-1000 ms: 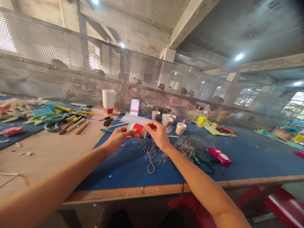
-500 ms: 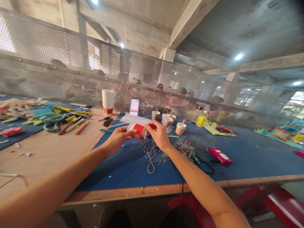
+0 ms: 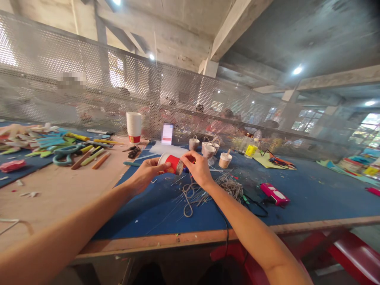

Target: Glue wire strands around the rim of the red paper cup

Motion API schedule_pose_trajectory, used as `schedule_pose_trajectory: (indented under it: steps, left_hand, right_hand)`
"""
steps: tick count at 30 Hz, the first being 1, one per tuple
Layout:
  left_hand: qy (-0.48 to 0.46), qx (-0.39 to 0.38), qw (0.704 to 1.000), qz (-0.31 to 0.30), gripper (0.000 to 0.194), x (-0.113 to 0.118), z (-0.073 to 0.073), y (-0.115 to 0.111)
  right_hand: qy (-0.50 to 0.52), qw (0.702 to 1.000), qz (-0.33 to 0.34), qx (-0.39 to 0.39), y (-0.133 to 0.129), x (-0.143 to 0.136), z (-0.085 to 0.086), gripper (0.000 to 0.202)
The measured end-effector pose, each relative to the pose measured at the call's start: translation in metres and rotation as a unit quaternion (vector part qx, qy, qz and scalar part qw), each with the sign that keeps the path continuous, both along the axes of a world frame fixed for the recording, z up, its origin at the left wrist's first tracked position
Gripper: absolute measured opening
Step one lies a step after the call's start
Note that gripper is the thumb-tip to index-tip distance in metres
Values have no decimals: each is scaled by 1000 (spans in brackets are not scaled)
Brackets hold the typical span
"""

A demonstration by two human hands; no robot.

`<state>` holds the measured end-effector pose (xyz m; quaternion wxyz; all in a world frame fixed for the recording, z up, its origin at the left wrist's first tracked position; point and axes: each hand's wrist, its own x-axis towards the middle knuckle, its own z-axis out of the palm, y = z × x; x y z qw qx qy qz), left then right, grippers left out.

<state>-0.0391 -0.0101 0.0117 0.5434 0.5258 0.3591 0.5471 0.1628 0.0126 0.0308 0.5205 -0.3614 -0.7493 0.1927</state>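
A red and white paper cup lies tilted on its side in the air above the blue mat, with grey cord wound round its base end. My left hand grips the cup near its white rim. At the base end, the fingers of my right hand are pinched together on the grey cord, which hangs in loops to the mat. A tangle of the same cord lies right of my right hand, among thin clear sticks.
Small cord-covered cups stand behind my hands, near a phone. Stacked paper cups, scissors and markers are left. A pink device, a yellow-labelled bottle and a cup with a stick are right.
The cup has turned slightly in my left hand, and its cord-wound end shows a little more. Both hands keep nearly the same place.
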Motion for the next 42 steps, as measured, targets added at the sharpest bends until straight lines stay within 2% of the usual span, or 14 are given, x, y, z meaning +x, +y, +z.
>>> schedule_pose_trajectory:
  steps: [11,22,28,33,39,42]
  left_hand:
    - [-4,0,1000,-24,24,-3,-2,0]
    - [-4,-24,998,-51,31,-4,-3,-4]
    - [20,0,999,-43,31,-4,-9,2]
    - [22,-13,998,-57,30,-5,-9,2]
    - [7,-20,999,-24,32,-4,-3,-1]
    - [9,2,1000,-3,29,-5,-4,2]
  right_hand:
    - [-10,1000,0,-6,-1,0,1,15]
    - [13,995,48,-88,7,4,-4,14]
    - [5,994,35,-102,12,3,-10,14]
    - [1,993,29,-114,14,2,-14,15]
    - [58,986,89,-130,15,5,-16,46]
    - [87,980,101,-149,15,4,-20,52]
